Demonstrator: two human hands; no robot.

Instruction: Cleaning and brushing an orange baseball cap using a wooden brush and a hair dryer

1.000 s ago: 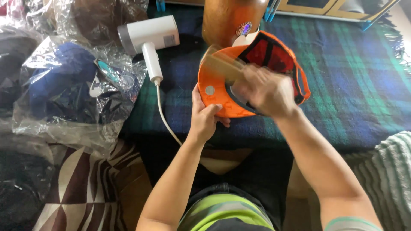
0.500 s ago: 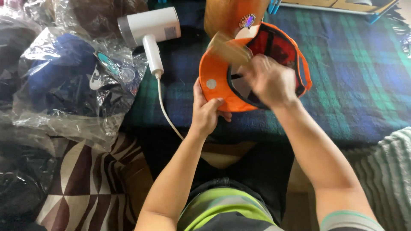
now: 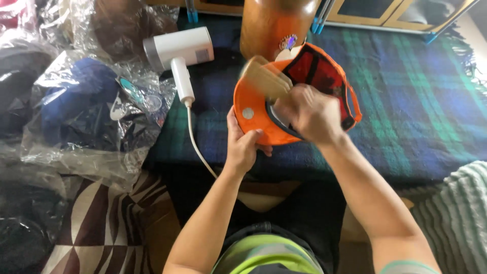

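Orange cap: an orange cap [image 3: 256, 119] with a dark red lining is held above a plaid blanket [image 3: 406, 101], tilted so its open inside faces up and to the right.
Left hand: the left hand [image 3: 242, 147] grips the cap's lower left edge — thumb pressed on the outside near a small round button, fingers curled underneath, closed on the fabric.
Right hand: the right hand [image 3: 309, 114] is closed around the handle of a wooden brush [image 3: 265, 78]; the brush is blurred and lies against the cap's upper rim.
Cap's hollow: the right hand covers part of the opening; only lining and a dark inner band show inside.
Plastic bags: clear plastic bags [image 3: 86, 116] are heaped at the left — one holds something dark blue, another behind it something brown; what exactly they are cannot be told.
White appliance: a white handheld appliance [image 3: 177, 48] with a cord [image 3: 195, 142] lies on the blanket just beside the bags, to the left of the cap.
Brown vessel: a rounded brown vessel [image 3: 274, 25] stands on the blanket just behind the cap; its contents are not visible.
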